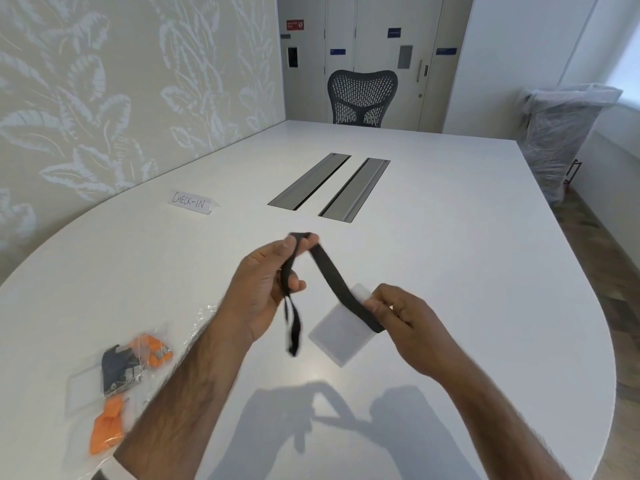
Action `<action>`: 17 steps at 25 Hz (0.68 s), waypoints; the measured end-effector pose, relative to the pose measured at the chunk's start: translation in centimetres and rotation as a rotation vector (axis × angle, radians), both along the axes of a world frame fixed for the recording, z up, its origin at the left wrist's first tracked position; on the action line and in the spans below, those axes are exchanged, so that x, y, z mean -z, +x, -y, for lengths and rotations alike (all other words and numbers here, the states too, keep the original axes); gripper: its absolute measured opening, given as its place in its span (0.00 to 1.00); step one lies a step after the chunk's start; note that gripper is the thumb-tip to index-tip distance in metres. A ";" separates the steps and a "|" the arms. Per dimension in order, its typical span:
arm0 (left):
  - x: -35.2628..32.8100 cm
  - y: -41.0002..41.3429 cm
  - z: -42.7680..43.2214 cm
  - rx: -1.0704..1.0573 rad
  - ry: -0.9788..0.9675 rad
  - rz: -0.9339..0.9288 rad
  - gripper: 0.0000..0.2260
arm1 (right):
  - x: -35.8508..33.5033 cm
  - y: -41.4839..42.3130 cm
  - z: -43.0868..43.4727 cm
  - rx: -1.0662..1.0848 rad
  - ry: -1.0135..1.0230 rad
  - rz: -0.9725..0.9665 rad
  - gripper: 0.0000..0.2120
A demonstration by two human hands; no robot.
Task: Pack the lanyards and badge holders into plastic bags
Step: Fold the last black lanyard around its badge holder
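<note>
**Black lanyard (334, 282) with clear badge holder (334, 337): held in the air over the white table (467, 254), not yet bagged.**

The left hand (263, 292) pinches a fold of the strap between thumb and fingertips, with the loose end dangling below the palm. The right hand (408, 323) pinches the other end of the strap, its fingers curled, with the holder hanging just under it. The strap appears part-way gathered, so the folding looks unfinished. Beside the left forearm lie crinkled plastic bags (202, 317) already holding orange lanyards (156, 351), a dark one (116, 368) and what seem to be clear holders — several sets look done, though the count is unclear. Left to do, in my judgement: finish the bundle and bag it. Further off stands a CHECK-IN card (192, 201).
</note>
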State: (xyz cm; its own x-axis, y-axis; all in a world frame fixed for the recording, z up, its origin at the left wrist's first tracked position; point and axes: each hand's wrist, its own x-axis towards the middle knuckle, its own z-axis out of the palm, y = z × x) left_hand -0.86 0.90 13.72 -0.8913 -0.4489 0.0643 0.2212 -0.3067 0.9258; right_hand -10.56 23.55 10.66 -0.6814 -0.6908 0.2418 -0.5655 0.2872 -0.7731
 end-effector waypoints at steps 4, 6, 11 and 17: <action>2.1 -0.6 1.6 -0.077 -0.161 0.178 0.10 | -0.4 0.8 -0.7 -0.046 -0.177 0.320 0.16; 3.7 -0.9 0.7 -0.065 -0.238 0.298 0.09 | -0.8 0.9 -0.7 -0.076 -0.297 0.436 0.14; 7.8 -0.4 -2.6 0.154 -0.442 0.496 0.10 | -1.8 0.8 -0.2 0.024 -0.525 0.650 0.13; 7.6 1.0 -2.9 -0.045 -0.228 0.855 0.25 | -3.0 0.0 -0.1 0.200 -0.575 0.647 0.15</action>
